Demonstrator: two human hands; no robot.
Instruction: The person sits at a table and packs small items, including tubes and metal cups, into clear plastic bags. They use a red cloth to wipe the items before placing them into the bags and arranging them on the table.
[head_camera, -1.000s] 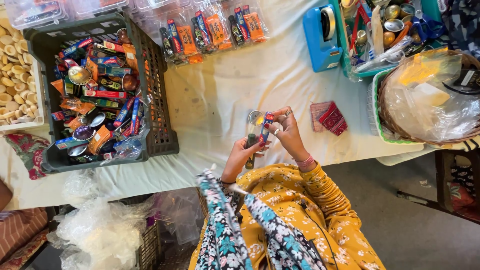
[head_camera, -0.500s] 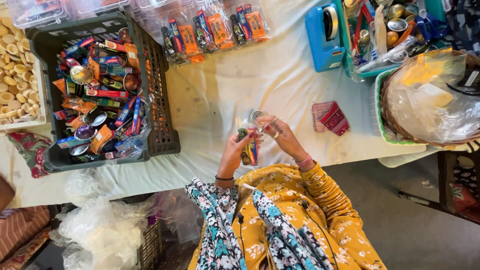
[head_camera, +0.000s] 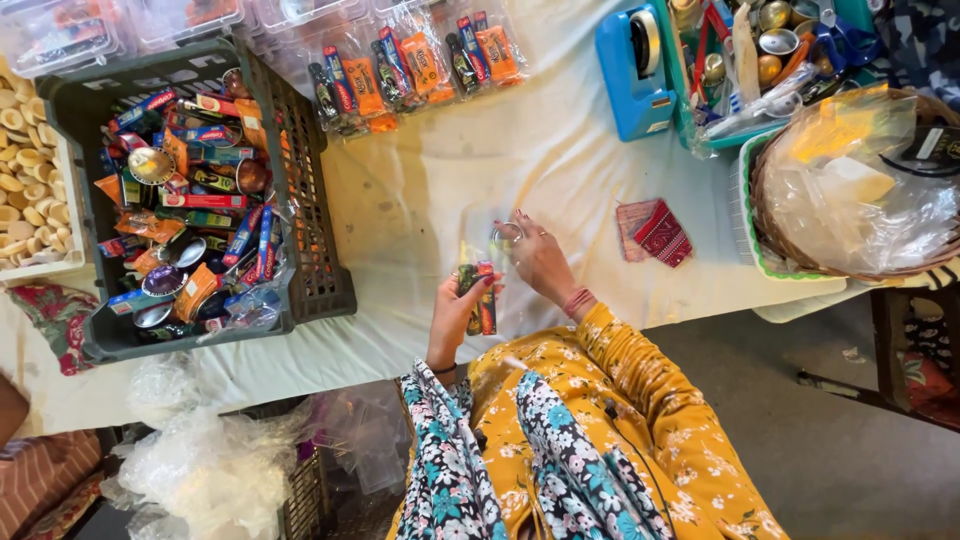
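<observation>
A dark crate (head_camera: 310, 270) of packets sits at the left. Just right of it, above the table (head_camera: 560, 180), the left hand (head_camera: 460, 315) grips two small packets (head_camera: 478, 297). The right hand (head_camera: 540, 258) pinches a clear bag (head_camera: 505, 240) beside them. A red cloth (head_camera: 655, 232) lies farther right.
</observation>
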